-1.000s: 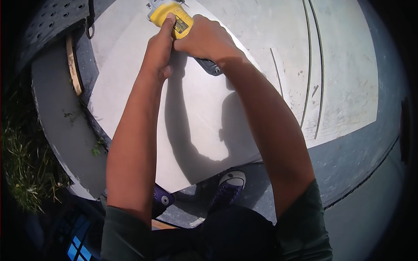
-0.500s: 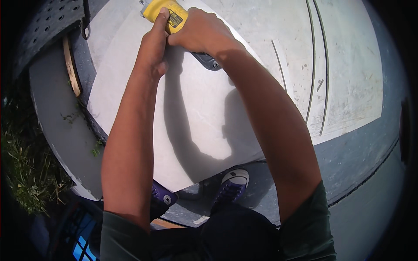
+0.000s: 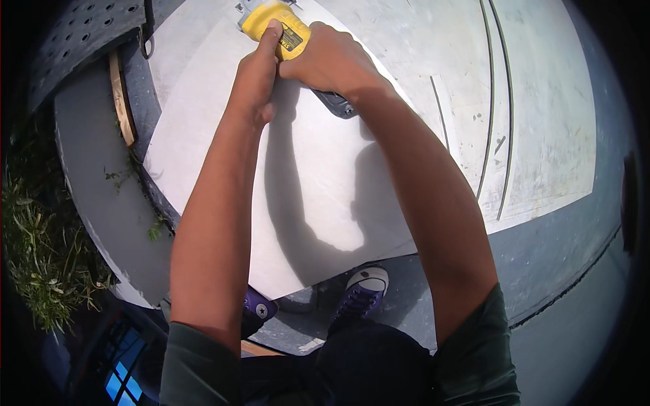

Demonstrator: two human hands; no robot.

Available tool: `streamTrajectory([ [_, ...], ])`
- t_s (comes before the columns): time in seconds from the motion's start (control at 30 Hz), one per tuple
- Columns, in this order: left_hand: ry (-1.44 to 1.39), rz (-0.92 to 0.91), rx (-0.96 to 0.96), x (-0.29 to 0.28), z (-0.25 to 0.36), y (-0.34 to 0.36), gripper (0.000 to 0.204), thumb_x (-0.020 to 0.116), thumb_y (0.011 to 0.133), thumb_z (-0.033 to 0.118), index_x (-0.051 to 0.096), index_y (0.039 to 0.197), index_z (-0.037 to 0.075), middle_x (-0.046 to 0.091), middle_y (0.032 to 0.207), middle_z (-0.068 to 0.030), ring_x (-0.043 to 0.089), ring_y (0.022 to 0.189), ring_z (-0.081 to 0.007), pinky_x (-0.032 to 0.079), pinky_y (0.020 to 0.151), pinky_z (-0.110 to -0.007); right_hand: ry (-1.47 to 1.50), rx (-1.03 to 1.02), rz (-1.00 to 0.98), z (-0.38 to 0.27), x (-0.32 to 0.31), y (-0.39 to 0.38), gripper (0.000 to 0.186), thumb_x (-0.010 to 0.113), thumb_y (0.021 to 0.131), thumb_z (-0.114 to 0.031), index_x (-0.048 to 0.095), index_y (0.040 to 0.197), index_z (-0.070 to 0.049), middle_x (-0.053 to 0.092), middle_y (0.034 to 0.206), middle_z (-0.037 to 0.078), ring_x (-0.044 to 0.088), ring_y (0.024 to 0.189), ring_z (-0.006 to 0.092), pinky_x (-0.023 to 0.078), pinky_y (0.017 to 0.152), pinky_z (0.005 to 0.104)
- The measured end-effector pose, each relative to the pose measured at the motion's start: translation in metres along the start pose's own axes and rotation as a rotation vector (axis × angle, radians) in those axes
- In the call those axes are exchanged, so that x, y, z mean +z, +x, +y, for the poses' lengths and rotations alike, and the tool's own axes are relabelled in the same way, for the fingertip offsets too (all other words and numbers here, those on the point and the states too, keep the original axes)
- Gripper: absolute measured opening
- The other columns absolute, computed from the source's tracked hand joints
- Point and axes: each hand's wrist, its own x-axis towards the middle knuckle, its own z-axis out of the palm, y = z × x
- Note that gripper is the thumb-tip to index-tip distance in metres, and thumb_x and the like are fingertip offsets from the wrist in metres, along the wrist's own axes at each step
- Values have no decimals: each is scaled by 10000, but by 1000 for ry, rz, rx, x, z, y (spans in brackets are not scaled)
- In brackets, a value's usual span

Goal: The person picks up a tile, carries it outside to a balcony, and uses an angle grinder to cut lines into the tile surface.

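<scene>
Both hands are closed on a yellow-and-black handheld power tool [image 3: 277, 27] near the top of the view. My left hand [image 3: 261, 78] grips its underside, thumb laid up along the yellow housing. My right hand [image 3: 332, 59] wraps over the body from the right, and the black tail end pokes out below it. Grey metal parts show at the tool's front, cut off by the top edge; what they touch is hidden. Under the tool lies a white sheet [image 3: 203, 135], with the shadows of my arm falling across it.
Another pale, stained board [image 3: 548, 135] lies to the right, bearing two long dark strips [image 3: 506, 101] and a thin offcut [image 3: 441, 111]. At upper left are a perforated metal plate [image 3: 88, 30] and a wood strip [image 3: 122, 101]. My purple shoes [image 3: 361, 298] stand at the sheet's near edge; grass [image 3: 51, 250] grows left.
In the picture, the tool and both hands have shifted slightly right and down. The plate, wood strip and grass have shifted the same way. My grip is unchanged.
</scene>
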Motion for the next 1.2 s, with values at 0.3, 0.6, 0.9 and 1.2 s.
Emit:
streamTrajectory([
  [0.3,-31,-27,-7,2,-1,-1,812,595,989,641,542,1385,-66,664,1210,-210,642,1135,-251,497,994,-387,-1,3,9,1,-1,0,733,796,741,-520,623,1256,-28,749,1089,150,749,996,286,592,867,412],
  [0.6,-2,20,-29,6,2,-5,814,581,995,627,591,1335,-112,666,1225,-198,633,1118,-226,492,973,-355,-3,4,15,1,1,0,713,792,742,-495,620,1258,-33,749,1089,147,748,996,285,591,860,415],
  [0.9,-16,16,-25,6,3,-6,793,574,1004,640,561,1379,-58,667,1227,-201,635,1162,-245,478,1037,-379,39,-11,22,-1,-1,-4,656,741,712,-424,638,1192,11,745,1027,195,745,927,317,581,830,415],
  [1.2,-167,-19,93,7,-17,-12,786,507,1042,639,499,1420,-50,609,1329,-174,579,1244,-211,423,1105,-362,-66,-99,54,0,4,-12,638,744,752,-417,579,1232,-31,751,998,185,752,927,320,594,855,425],
])
